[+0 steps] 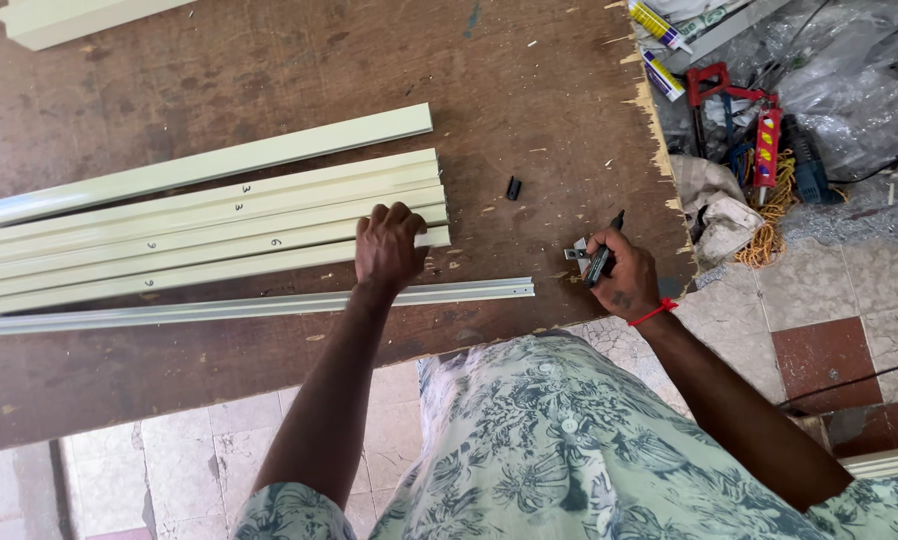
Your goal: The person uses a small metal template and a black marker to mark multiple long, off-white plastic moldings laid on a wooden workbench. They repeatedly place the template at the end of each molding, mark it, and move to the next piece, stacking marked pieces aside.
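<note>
Marking pale metal strips on a worn tabletop

Left hand point(389, 248) presses open-palmed on the cream-coloured long metal strips point(209, 235); right hand point(624, 275) grips a black marker pen point(603, 255) near the brown wooden tabletop's point(529, 90) right edge.

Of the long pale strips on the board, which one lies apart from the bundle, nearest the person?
The greyish channel strip, alone at the near edge. The cream strips lie packed together beyond it, under the left hand.
</note>
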